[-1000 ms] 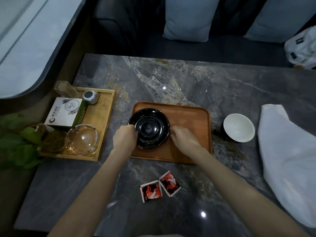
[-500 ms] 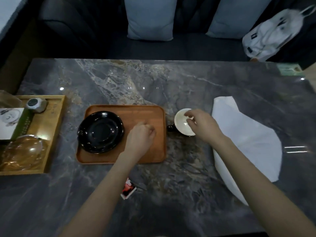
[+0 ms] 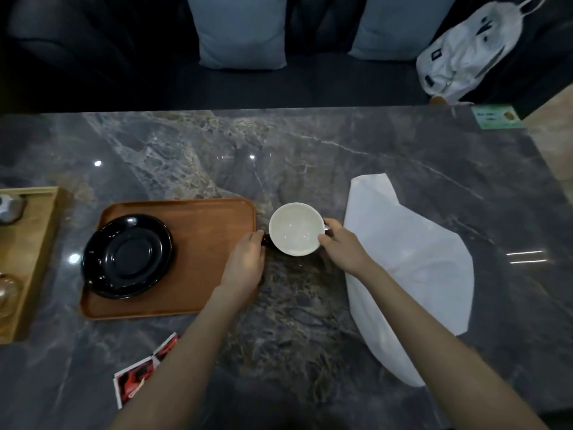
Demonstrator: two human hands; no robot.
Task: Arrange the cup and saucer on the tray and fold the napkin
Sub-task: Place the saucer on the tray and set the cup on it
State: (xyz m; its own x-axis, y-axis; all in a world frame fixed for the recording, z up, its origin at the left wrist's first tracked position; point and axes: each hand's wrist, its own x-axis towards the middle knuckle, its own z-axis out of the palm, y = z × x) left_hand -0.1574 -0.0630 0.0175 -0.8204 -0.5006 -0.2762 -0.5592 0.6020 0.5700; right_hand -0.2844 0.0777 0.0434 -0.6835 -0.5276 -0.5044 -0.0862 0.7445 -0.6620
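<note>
A cup (image 3: 294,232), white inside and dark outside, stands on the marble table just right of the brown wooden tray (image 3: 214,231). My left hand (image 3: 246,263) grips its dark handle on the left side. My right hand (image 3: 341,248) holds the cup's right rim and wall. A black saucer (image 3: 127,256) lies on the tray's left half. The white napkin (image 3: 412,274) lies unfolded on the table to the right of the cup, partly under my right forearm.
A lighter wooden tray (image 3: 37,243) with a glass ashtray and small items sits at the far left edge. Red sachets (image 3: 139,377) lie near the front, partly under my left arm. A sofa with cushions and a white bag (image 3: 465,54) are beyond the table.
Both hands left the saucer. My right hand reached the cup first, then my left hand crossed from the tray to the cup's handle. My view shifted right.
</note>
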